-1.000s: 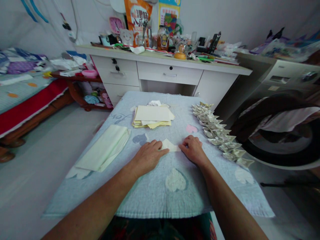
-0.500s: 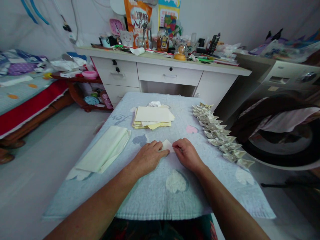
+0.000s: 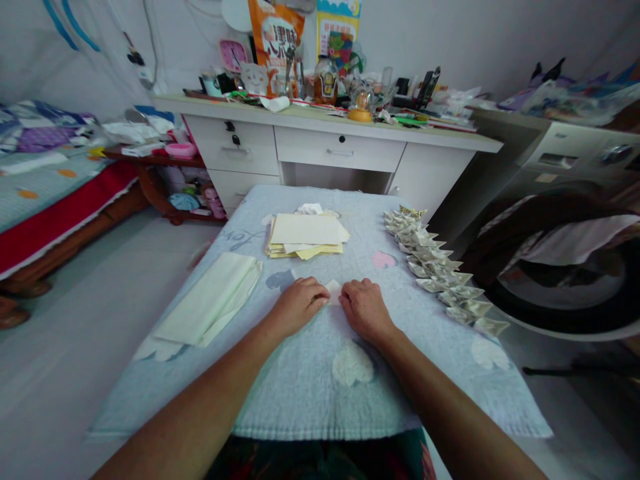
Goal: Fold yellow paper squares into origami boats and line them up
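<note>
A small piece of folded white paper (image 3: 334,293) lies on the cloth-covered table, its top coming to a point. My left hand (image 3: 302,303) pinches its left edge, fingers closed together. On the other side my right hand (image 3: 364,307) grips the right edge, fingers curled down; both hands partly hide the paper. Beyond them sits a stack of cream and yellow paper sheets (image 3: 306,230). To the left lies a larger pale folded sheet pile (image 3: 207,297). Several folded paper boats (image 3: 433,257) stand in a slanting row along the right side.
A pale blue patterned cloth (image 3: 320,400) covers the table. Behind stands a white desk (image 3: 340,143) loaded with a honey-coloured jar (image 3: 326,80), an orange bag (image 3: 277,43) and clutter. A washing machine (image 3: 575,173) is at the right, a bed (image 3: 65,193) at the left.
My left hand has drawn its fingers in from lying over the paper to pinching its left edge. My right hand has shifted slightly left, its fingers now over the right edge.
</note>
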A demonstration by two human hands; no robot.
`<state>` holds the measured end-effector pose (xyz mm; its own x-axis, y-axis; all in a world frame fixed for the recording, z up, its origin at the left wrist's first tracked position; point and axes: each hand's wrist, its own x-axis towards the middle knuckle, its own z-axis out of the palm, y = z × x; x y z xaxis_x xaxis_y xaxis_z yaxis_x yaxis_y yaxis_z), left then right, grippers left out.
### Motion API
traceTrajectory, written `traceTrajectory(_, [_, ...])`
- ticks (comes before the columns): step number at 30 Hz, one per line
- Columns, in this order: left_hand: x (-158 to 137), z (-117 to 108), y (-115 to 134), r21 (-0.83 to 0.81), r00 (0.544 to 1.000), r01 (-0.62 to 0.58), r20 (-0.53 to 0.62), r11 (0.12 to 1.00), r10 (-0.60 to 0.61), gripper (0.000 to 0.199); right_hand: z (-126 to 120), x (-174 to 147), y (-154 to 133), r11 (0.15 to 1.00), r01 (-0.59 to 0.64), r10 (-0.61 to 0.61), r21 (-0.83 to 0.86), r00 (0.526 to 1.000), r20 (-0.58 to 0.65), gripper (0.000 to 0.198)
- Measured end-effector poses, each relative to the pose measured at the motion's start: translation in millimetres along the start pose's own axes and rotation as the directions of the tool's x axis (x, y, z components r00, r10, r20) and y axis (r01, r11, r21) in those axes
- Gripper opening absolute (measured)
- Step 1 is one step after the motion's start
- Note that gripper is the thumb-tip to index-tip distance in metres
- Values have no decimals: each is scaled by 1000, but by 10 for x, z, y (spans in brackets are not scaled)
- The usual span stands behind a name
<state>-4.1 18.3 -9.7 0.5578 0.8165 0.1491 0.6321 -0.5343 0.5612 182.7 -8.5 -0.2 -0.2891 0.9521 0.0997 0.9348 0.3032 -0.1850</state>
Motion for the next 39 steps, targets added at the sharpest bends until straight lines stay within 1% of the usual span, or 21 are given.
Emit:
traceTrajectory(5, [28, 66, 42, 45, 995, 77, -68, 996, -74, 9, 22, 6, -53, 998, -37, 36, -48, 999, -14, 20])
traceTrajectory(9, [31, 96, 73, 97, 989, 116, -98, 989, -107, 6, 25, 10, -78, 997, -48, 47, -62, 999, -18, 22])
traceTrajectory(16, [-9, 97, 101, 210, 986, 143, -119, 967, -120, 9, 20, 12, -115, 994, -70, 70, -85, 998, -5, 25])
traceTrajectory(21, [-59, 71, 105, 296, 977, 193, -147, 936, -155, 10, 13, 1, -135, 991, -75, 76, -108, 997, 6, 29])
traceTrajectory(28, [-62, 55, 61, 337, 975, 211, -137, 917, -174, 12, -7, -4, -190, 988, -102, 104, -116, 994, 16, 44])
traceTrajectory(31, [-60, 37, 44, 333, 977, 210, -112, 919, -182, 11, -1, -6, -200, 988, -104, 106, -117, 994, 11, 43])
traceTrajectory(34, [-70, 17, 23, 336, 974, 224, -112, 915, -198, 10, 7, -9, -188, 988, -109, 110, -106, 994, 8, 36])
traceTrajectory(39, [-82, 8, -32, 337, 973, 228, -106, 913, -204, 12, -19, -29, -100, 986, -151, 150, -66, 989, -17, 29])
